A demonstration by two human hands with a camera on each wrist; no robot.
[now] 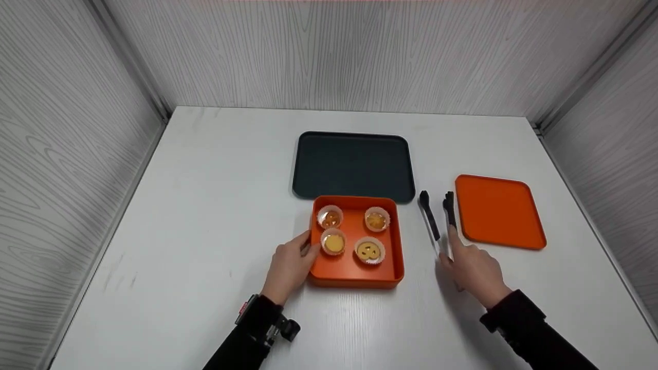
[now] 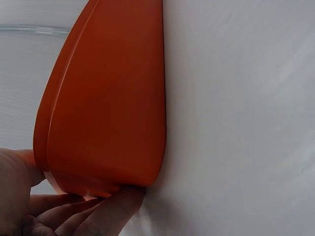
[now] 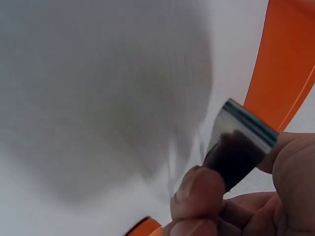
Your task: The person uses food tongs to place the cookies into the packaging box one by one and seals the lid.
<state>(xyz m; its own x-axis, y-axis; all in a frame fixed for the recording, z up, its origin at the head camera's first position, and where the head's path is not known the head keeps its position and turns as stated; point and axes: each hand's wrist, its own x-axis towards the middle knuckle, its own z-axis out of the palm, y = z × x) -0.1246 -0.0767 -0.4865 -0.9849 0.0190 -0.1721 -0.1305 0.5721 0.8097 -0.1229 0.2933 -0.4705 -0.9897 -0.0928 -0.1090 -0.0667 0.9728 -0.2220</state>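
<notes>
A shallow orange box (image 1: 354, 275) holds several small cookies in white paper cups, among them a pretzel-shaped cookie (image 1: 368, 251) and a round one (image 1: 334, 244). My left hand (image 1: 290, 264) grips the box's left side, thumb at the rim. In the left wrist view, its fingers (image 2: 106, 214) bend round the box's outer wall (image 2: 110, 108). To the right of the box, my right hand (image 1: 475, 272) holds a pair of metal tongs (image 1: 431, 218) with black tips. The tips stand apart and point away from me. The tongs' bent metal end (image 3: 246, 125) shows between thumb and fingers in the right wrist view.
A dark rectangular tray (image 1: 354, 164) lies directly behind the box, whose back edge overlaps it in the head view. A flat orange lid-like square (image 1: 501, 210) lies to the right of the tongs. Pale wood-grain panels (image 1: 329, 56) enclose the white table (image 1: 195, 216) at back and sides.
</notes>
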